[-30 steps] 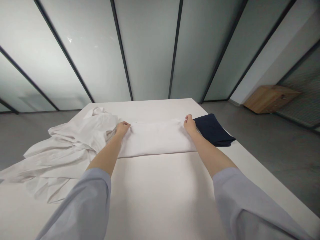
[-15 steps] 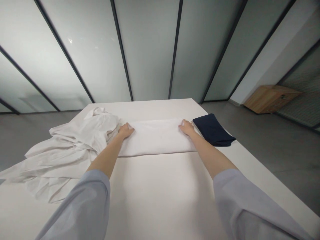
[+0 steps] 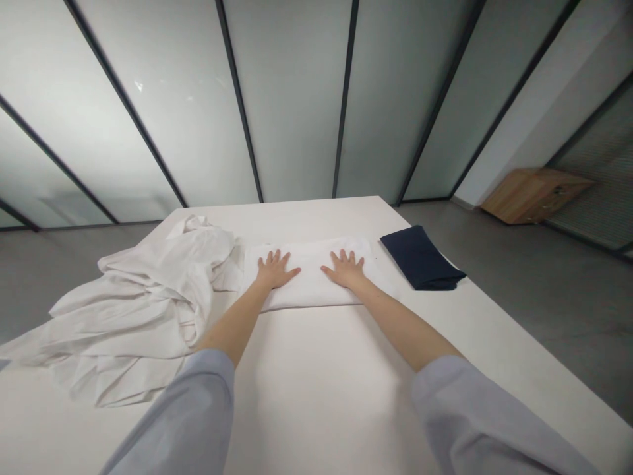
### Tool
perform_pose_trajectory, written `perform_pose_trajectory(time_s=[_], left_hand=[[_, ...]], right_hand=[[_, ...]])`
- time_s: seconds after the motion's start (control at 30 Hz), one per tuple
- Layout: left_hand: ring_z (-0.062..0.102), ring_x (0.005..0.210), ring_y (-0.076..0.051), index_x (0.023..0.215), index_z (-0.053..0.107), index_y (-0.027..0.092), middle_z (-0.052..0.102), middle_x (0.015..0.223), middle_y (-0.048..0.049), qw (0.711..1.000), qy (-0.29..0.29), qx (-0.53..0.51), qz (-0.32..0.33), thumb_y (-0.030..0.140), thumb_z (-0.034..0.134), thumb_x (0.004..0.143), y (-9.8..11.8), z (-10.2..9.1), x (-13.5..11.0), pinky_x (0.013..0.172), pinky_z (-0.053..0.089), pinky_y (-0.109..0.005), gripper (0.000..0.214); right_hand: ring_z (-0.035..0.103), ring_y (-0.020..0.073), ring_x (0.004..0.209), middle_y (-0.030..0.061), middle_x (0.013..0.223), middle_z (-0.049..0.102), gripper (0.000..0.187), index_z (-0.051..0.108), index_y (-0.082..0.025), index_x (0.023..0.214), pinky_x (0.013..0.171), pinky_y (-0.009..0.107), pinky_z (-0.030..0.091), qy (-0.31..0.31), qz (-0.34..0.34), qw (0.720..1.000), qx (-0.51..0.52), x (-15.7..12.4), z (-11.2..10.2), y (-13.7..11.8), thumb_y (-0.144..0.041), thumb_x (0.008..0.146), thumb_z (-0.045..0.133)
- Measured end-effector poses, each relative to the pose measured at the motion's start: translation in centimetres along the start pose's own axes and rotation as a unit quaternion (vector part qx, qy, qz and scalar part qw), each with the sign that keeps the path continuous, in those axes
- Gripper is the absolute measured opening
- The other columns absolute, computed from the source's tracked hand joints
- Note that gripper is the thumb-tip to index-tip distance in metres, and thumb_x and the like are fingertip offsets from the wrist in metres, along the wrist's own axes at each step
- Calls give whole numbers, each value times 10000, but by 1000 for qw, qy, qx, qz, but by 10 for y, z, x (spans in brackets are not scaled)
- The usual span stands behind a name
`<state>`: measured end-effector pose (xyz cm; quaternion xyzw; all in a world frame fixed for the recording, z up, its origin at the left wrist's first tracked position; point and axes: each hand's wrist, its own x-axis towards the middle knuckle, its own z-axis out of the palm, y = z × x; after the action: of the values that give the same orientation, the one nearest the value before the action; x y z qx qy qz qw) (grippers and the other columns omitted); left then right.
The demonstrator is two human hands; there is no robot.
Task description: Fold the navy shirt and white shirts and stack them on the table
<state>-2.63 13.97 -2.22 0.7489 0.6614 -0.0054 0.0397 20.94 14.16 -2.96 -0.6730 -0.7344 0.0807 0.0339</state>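
Observation:
A white cloth [image 3: 309, 284], folded into a long flat rectangle, lies across the table in front of me. My left hand [image 3: 275, 269] rests flat on its left half, fingers spread. On the right half, my right hand [image 3: 345, 268] also lies palm down with its fingers apart. Neither hand grips anything. A loose heap of crumpled white fabric [image 3: 158, 290] sits left of the folded cloth. To the right is a stack of folded navy cloths [image 3: 420, 257], apart from my right hand.
The white table [image 3: 316, 389] reaches toward frosted glass panels [image 3: 297, 99] with dark frames. Its right edge slants down past the navy stack. A wooden cabinet [image 3: 529, 194] stands on the grey floor at the far right.
Both hands have let go of the folded cloth's far corners and moved inward. Their fingers have opened and now lie spread on top of it. The heap and the navy stack stay put.

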Motion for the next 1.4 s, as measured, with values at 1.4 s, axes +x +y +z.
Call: perform_pose_trajectory(time_s=[1.4], left_hand=[[470, 1284, -286, 1388, 459, 243, 494, 1418, -113, 952, -60, -69, 292, 525, 308, 938, 79, -15, -142, 1049, 356, -450, 552]], right_hand=[[218, 310, 1425, 129, 1530, 321, 501, 443, -180, 1413, 1142, 490, 157, 49, -95, 994, 6, -24, -13, 14, -389, 967, 351]])
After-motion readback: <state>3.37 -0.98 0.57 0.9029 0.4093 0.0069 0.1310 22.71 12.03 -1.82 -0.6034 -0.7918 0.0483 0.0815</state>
